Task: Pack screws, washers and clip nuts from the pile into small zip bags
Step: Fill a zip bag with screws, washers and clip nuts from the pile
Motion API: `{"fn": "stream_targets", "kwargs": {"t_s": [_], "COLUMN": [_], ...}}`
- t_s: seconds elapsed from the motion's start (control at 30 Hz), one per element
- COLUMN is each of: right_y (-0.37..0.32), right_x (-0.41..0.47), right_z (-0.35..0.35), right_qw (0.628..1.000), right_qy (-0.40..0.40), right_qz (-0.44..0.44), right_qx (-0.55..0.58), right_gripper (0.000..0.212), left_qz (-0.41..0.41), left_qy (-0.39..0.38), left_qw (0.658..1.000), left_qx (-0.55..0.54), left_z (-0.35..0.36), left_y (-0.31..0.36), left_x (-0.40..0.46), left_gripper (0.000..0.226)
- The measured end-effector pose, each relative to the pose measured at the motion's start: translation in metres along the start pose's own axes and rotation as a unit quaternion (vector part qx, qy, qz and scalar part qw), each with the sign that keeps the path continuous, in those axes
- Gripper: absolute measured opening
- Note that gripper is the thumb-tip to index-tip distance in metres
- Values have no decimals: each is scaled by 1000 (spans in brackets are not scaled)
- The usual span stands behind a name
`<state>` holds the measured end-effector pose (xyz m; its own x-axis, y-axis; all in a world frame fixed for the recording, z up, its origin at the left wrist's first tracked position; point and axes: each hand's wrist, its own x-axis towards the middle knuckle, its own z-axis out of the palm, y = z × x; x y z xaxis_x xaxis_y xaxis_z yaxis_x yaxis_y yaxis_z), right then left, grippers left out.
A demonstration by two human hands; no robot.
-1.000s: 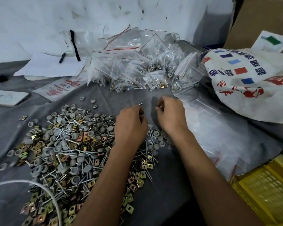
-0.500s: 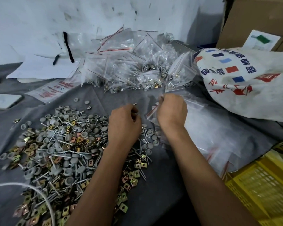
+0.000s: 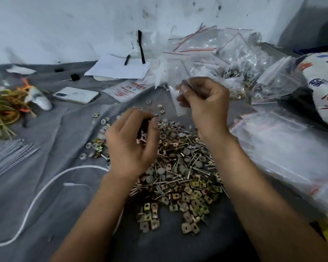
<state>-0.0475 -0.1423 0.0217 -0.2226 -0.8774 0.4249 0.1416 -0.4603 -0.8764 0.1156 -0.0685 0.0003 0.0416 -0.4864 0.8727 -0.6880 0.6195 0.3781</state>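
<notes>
A pile of screws, grey washers and brass clip nuts (image 3: 180,173) lies on the grey cloth in front of me. My left hand (image 3: 130,144) hovers over the pile's left side, fingers curled round a few small metal parts. Raised above the pile's far edge, my right hand (image 3: 206,103) pinches a small clear zip bag (image 3: 175,99), which hangs blurred from its fingertips. A heap of filled zip bags (image 3: 229,63) sits at the back, against the wall.
Empty zip bags (image 3: 284,148) are stacked at the right, beside a printed white sack (image 3: 324,87). A phone (image 3: 76,94), papers (image 3: 119,69), coloured rubber bands (image 3: 6,110), a white cord (image 3: 38,195) and grey rods (image 3: 6,157) lie at the left.
The view has swung left. My right hand picked a small bag off the stack and lifted it; my left hand came over the pile and closed on some parts.
</notes>
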Motion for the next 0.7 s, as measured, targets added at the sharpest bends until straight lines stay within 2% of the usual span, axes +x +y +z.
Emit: {"fn": "stream_targets", "kwargs": {"t_s": [0.07,0.17,0.3,0.37,0.43,0.53,0.6,0.7], "right_y": [6,20,36,38,39,41,42,40], "right_x": [-5,-16,-31,-29,-26,-26,-26,-27], "right_z": [23,42,48,45,42,38,35,35], "right_qw": [993,978,969,956,939,932,934,930], "right_qy": [-39,-115,-222,-279,-321,-301,-286,-286], "right_qz": [73,132,106,84,36,-53,-74,-88], "right_qx": [89,116,21,-39,-122,-197,-203,-214], "right_gripper": [9,13,19,20,16,9,5,13], "left_qz": [-19,-61,-141,-174,-217,-252,-261,-272], "left_qy": [-7,-1,-33,-51,-38,-26,-26,-27], "left_qw": [999,994,989,983,975,966,964,960], "left_qx": [43,90,37,-10,-42,-41,-52,-64], "left_z": [-26,-47,-44,-31,-20,-10,-9,-10], "left_y": [-22,-47,-58,-49,-42,-42,-44,-48], "left_x": [-5,-4,-3,-5,-9,-15,-18,-19], "left_gripper": [22,25,31,31,31,26,22,22]}}
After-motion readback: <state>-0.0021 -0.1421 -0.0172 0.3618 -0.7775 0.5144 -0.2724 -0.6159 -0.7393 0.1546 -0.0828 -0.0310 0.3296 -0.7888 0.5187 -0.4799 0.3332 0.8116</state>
